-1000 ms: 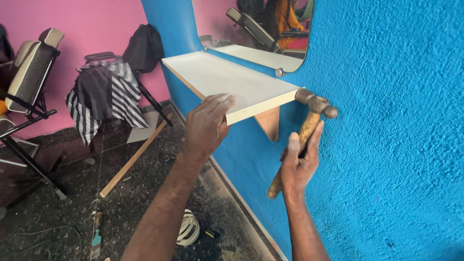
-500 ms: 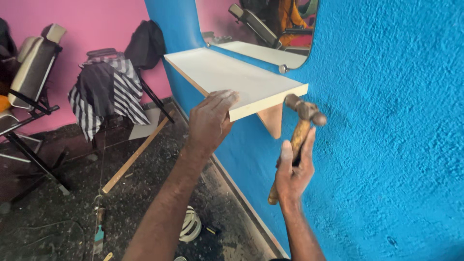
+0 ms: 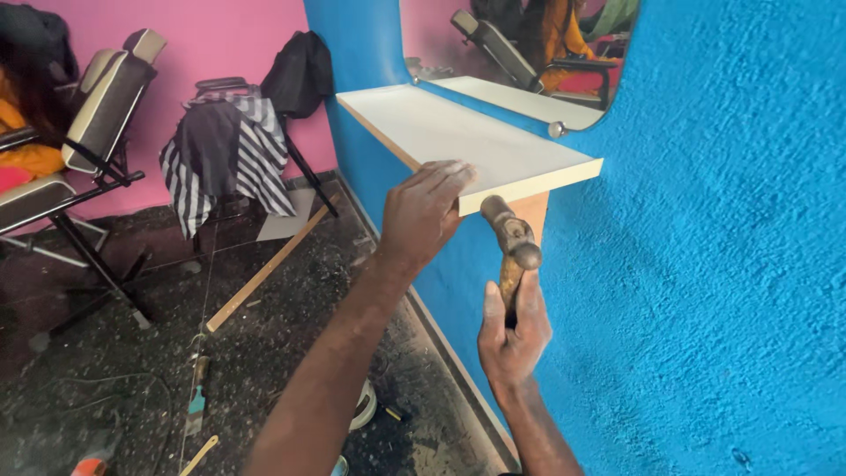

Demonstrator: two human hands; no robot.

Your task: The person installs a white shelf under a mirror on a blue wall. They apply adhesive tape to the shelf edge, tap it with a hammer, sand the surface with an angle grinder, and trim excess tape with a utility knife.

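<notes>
A flat, cream-white rectangular wooden shelf [image 3: 467, 141] is jutting out from a rough-textured blue wall [image 3: 723, 291], just below a rounded mirror [image 3: 529, 53], with a pale wooden bracket [image 3: 531, 211] showing under its near corner. A hammer with a worn brown wooden handle and a dull, rusty metal head [image 3: 511, 251] is standing nearly upright just below the shelf's near edge, its head pointing up and slightly left, close to the underside but apart from it.

The left hand [image 3: 423, 211] is reaching in from below with the arm stretched out, its fingers lying flat and fairly close together on the shelf's near front edge, pressing on top of it. The right hand [image 3: 514, 330] is sitting below the shelf, beside the blue wall, wrist bent upward, fingers wrapping tightly around the lower part of the hammer's handle.

Left of the shelf, a black-and-white striped cloth [image 3: 225, 159] is draping over a chair.
</notes>
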